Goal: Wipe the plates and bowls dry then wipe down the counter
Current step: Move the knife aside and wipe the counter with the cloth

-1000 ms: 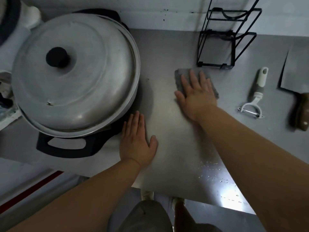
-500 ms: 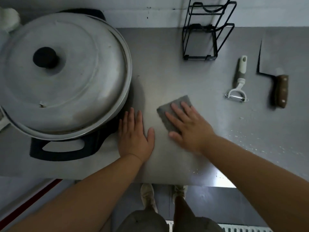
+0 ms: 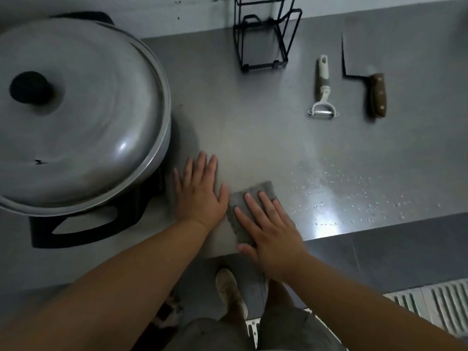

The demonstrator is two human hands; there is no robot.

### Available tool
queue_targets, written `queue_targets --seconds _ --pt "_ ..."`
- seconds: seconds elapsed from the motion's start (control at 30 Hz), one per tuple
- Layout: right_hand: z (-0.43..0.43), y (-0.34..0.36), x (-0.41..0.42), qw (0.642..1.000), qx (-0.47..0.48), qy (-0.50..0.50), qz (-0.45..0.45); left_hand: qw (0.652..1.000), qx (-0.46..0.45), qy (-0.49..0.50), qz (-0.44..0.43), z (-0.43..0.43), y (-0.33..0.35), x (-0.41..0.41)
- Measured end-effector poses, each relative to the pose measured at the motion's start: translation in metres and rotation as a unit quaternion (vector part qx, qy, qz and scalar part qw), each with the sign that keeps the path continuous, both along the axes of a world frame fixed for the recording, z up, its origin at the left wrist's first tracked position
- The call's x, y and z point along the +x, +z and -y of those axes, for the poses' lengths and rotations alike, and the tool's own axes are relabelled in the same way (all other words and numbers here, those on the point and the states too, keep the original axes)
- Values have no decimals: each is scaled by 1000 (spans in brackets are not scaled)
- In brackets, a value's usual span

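Right grip [image 3: 271, 239], fingers apart, is pressed flat on the cloth [image 3: 267, 188]; left grip [image 3: 200, 191] is laid flat on the worktop [image 3: 253, 138]. Wiping is judged underway; droplets [image 3: 354, 198] rightward should be taken next.

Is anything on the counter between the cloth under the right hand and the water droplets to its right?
Nothing visible. Bare counter lies between the cloth, pressed flat under the right hand, and the droplets. The peeler and cleaver lie farther back, clear of that path.

No legible text or labels anywhere
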State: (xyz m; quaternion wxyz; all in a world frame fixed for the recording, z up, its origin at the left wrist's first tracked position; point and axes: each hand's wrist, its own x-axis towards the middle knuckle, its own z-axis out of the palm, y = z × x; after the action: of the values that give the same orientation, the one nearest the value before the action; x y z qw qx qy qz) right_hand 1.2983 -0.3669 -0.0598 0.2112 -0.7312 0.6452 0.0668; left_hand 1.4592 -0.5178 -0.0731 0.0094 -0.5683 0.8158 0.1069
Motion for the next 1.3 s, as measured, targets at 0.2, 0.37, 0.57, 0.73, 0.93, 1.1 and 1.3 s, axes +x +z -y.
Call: queue_targets --seconds 0.2,0.37,0.57,0.73,0.93,1.1,1.3 --pt "76 8 -40 990 1 -134 -40 995 7 -97 -11 -1 1 3" --pt "25 6 -5 992 5 -126 -33 992 1 -128 1 0 0 3" --pt "-39 -7 -25 999 -29 -5 -41 992 -7 -123 -4 0 -1 3" --pt "-26 0 -102 971 -26 -226 -74 993 -12 -118 -17 -1 -2 2" --pt "-6 3 -60 931 -21 -357 -76 993 -12 -110 -32 0 -3 3" --pt "-23 -5 -17 996 -16 -87 -33 994 -2 -100 -33 -2 0 1" --pt "-18 2 -110 996 -34 -71 -51 997 13 -79 -11 -4 5 -8"
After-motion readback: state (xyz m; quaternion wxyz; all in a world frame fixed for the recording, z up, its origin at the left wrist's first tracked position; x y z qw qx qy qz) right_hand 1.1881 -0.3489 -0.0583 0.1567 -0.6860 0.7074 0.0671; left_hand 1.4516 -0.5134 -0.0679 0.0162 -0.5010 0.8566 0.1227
